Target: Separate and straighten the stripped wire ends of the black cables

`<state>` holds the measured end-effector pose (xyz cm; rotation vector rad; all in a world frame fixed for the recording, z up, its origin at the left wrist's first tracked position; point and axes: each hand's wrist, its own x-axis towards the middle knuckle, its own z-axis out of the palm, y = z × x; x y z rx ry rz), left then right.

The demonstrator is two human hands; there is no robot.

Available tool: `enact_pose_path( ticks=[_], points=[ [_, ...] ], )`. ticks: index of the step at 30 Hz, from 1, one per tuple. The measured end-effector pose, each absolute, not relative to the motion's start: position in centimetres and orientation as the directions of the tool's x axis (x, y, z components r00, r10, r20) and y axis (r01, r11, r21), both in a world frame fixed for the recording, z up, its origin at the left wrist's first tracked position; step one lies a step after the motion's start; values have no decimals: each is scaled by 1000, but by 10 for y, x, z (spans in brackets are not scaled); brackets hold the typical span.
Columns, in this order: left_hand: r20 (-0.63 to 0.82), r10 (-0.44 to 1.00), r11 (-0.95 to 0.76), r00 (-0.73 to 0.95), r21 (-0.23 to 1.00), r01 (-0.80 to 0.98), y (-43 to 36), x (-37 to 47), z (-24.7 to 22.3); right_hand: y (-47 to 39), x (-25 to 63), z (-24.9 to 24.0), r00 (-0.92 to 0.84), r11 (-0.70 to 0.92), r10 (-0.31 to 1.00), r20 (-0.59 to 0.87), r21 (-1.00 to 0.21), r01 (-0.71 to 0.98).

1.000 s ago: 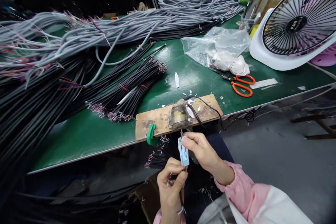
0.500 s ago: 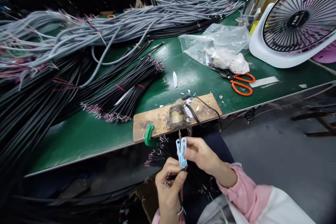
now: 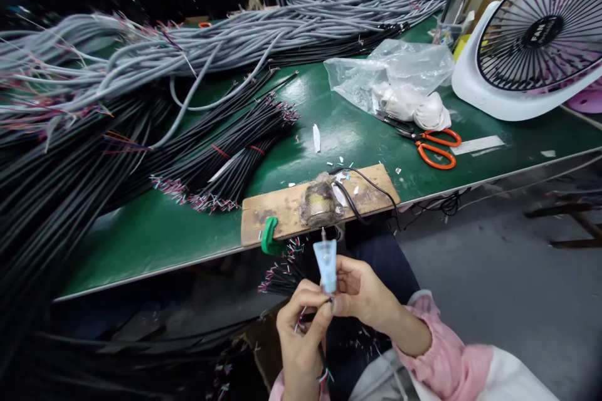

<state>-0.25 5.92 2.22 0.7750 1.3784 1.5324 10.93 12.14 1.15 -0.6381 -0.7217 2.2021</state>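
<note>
My left hand (image 3: 301,329) is closed on a thin black cable (image 3: 323,357), with red, green and white wire ends showing by the wrist and between the fingers. My right hand (image 3: 369,297) is closed against the lower end of a light blue clip (image 3: 325,266), its fingertips meeting those of my left hand. The clip is blurred and points up toward the metal tip (image 3: 323,235) of a heater-like device (image 3: 320,205) on a wooden board (image 3: 270,213). What lies in the clip's lower end is hidden by my fingers.
A bundle of black cables (image 3: 226,163) lies left on the green table (image 3: 301,169), before a long heap of grey cables (image 3: 235,44). Orange-handled scissors (image 3: 437,147), a plastic bag (image 3: 395,66) and a white fan (image 3: 498,100) stand right. A green clamp (image 3: 269,238) grips the board's edge.
The clip has turned, so its two separate arms no longer show as a V. My right fingertips have slid down toward my left fingertips. The view has shifted slightly.
</note>
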Motion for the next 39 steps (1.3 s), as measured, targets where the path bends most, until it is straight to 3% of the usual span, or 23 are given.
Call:
enact_pose_path(
  ticks=[5, 9, 14, 17, 19, 26, 34, 39],
  points=[
    [-162, 932, 86, -325, 968, -235, 51, -5, 20, 114, 117, 14, -604, -537, 771, -203, -717, -444],
    [-383, 910, 302, -158, 875, -379, 41, -6, 14, 110, 132, 14, -575, -408, 802, -165, -854, -324],
    [-479, 875, 423, -75, 829, -367, 35, -4, 5, 112, 142, 23, -442, 26, 895, 63, -996, -90],
    [-449, 886, 395, -117, 862, -317, 34, -1, 1, 110, 138, 35, -555, 265, 801, 225, -964, -8],
    [-406, 907, 362, -117, 889, -281, 32, 1, 0, 107, 134, 39, -599, 340, 753, 272, -940, 1],
    [-334, 920, 245, -203, 897, -367, 15, 0, 4, 98, 142, 27, -487, 379, 816, 311, -925, 43],
    [-253, 966, 258, 51, 953, -159, 7, -14, 7, 95, 153, 28, -641, 506, 670, 375, -862, 25],
    [-298, 954, 288, -42, 945, -158, 4, -7, 18, 92, 148, 24, -577, 334, 766, 285, -942, -22]
  ],
)
